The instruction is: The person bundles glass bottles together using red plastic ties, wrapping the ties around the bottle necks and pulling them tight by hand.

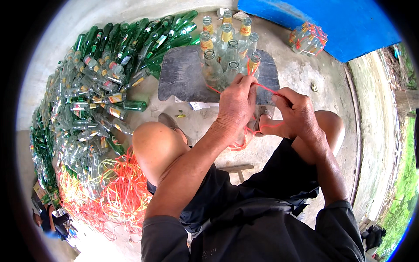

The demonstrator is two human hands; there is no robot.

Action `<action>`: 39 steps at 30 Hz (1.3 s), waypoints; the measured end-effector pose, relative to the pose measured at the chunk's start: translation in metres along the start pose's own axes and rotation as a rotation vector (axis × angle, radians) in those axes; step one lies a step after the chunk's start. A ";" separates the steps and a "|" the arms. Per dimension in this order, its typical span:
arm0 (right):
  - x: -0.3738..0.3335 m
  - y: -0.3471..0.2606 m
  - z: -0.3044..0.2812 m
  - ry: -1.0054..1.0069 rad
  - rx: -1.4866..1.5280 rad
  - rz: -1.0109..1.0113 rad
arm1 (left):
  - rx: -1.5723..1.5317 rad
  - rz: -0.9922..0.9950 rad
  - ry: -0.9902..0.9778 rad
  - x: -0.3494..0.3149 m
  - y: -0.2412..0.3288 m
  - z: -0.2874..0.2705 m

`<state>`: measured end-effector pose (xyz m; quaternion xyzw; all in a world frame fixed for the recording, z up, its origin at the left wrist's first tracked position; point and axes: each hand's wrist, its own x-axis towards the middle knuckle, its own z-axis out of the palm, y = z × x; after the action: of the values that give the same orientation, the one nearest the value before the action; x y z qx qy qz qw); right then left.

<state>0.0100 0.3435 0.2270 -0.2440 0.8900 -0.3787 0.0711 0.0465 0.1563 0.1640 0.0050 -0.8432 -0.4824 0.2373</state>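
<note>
Several clear glass bottles [231, 49] stand upright in a tight group on a dark, low board [180, 73] in front of me. A red plastic string [266, 88] stretches between my hands and runs up around a bottle at the group's right side. My left hand [238, 98] is closed on the string, close against the nearest bottles. To the right, my right hand [297, 111] pinches the same string, held off the board's near edge. From there the loose end hangs down in loops between my legs.
A large pile of green and clear bottles [100, 83] covers the left side. Tangled red and yellow string [126, 187] lies beside my left knee. A tied bundle of bottles [307, 38] rests at the back right, near a blue panel [323, 22].
</note>
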 end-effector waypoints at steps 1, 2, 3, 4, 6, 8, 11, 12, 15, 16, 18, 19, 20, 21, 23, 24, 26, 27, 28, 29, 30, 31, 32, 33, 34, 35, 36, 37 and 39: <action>-0.001 0.001 -0.003 -0.010 0.021 0.032 | -0.039 -0.016 0.025 -0.001 -0.005 0.001; -0.002 0.005 -0.006 -0.026 0.045 0.035 | -0.078 -0.033 0.049 -0.003 -0.013 0.004; -0.003 0.006 -0.010 -0.038 0.069 0.057 | -0.118 -0.048 0.073 -0.003 -0.014 0.004; -0.003 0.005 -0.016 -0.050 0.093 0.079 | -0.189 -0.111 0.057 -0.004 -0.016 0.004; -0.004 -0.001 -0.026 -0.079 0.161 0.124 | -0.331 -0.237 0.024 -0.004 -0.015 0.002; -0.002 0.006 -0.036 -0.078 0.154 0.097 | -0.486 -0.363 -0.017 -0.003 -0.013 -0.005; 0.001 0.002 -0.045 -0.048 0.250 0.146 | -0.673 -0.447 -0.002 -0.001 -0.007 -0.010; 0.003 -0.003 -0.051 -0.053 0.299 0.204 | -0.725 -0.459 0.017 -0.001 -0.005 -0.012; 0.008 -0.002 -0.061 -0.047 0.401 0.245 | -0.804 -0.607 0.041 -0.001 -0.002 -0.017; 0.010 -0.004 -0.066 -0.049 0.406 0.241 | -0.817 -0.611 0.042 0.000 -0.002 -0.018; 0.014 -0.007 -0.075 -0.045 0.410 0.241 | -0.840 -0.618 0.047 0.001 -0.003 -0.020; 0.016 -0.008 -0.078 -0.050 0.405 0.234 | -0.858 -0.636 0.057 0.001 -0.003 -0.020; 0.018 -0.008 -0.081 -0.056 0.399 0.227 | -0.876 -0.655 0.066 0.001 -0.003 -0.021; 0.020 -0.008 -0.083 -0.063 0.395 0.221 | -0.893 -0.673 0.077 0.000 -0.004 -0.021; 0.024 -0.006 -0.089 -0.075 0.379 0.201 | -0.939 -0.705 0.102 0.000 -0.006 -0.023; 0.027 -0.004 -0.094 -0.081 0.370 0.191 | -0.964 -0.721 0.114 0.000 -0.007 -0.023; 0.032 -0.002 -0.103 -0.110 0.341 0.175 | -0.986 -0.724 0.136 -0.001 -0.009 -0.023; 0.034 -0.003 -0.109 -0.111 0.320 0.178 | -0.998 -0.725 0.147 -0.001 -0.009 -0.023; 0.036 -0.003 -0.113 -0.113 0.299 0.181 | -0.997 -0.721 0.148 -0.001 -0.010 -0.024; 0.039 -0.003 -0.118 -0.116 0.278 0.184 | -0.995 -0.718 0.150 -0.001 -0.010 -0.025; 0.043 -0.001 -0.124 -0.132 0.264 0.156 | -0.996 -0.713 0.149 0.000 -0.010 -0.025; 0.047 0.002 -0.130 -0.138 0.268 0.142 | -1.004 -0.712 0.155 0.000 -0.010 -0.025; 0.050 0.005 -0.136 -0.145 0.272 0.128 | -1.012 -0.711 0.161 0.000 -0.010 -0.025; 0.055 0.006 -0.140 -0.152 0.278 0.113 | -1.019 -0.709 0.168 0.000 -0.009 -0.025; 0.059 0.005 -0.144 -0.162 0.289 0.114 | -1.020 -0.718 0.180 0.001 -0.009 -0.026; 0.064 0.006 -0.147 -0.156 0.269 0.127 | -1.021 -0.728 0.191 0.001 -0.009 -0.026; 0.070 0.009 -0.150 -0.150 0.251 0.139 | -1.019 -0.737 0.205 0.001 -0.009 -0.027; 0.076 0.011 -0.152 -0.145 0.233 0.151 | -1.032 -0.741 0.209 0.001 -0.009 -0.028; 0.085 0.014 -0.156 -0.177 0.136 0.158 | -1.059 -0.751 0.214 0.000 -0.011 -0.028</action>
<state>-0.1177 0.4103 0.3311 -0.2000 0.8689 -0.4086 0.1952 0.0558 0.1283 0.1669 0.2295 -0.4043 -0.8790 0.1059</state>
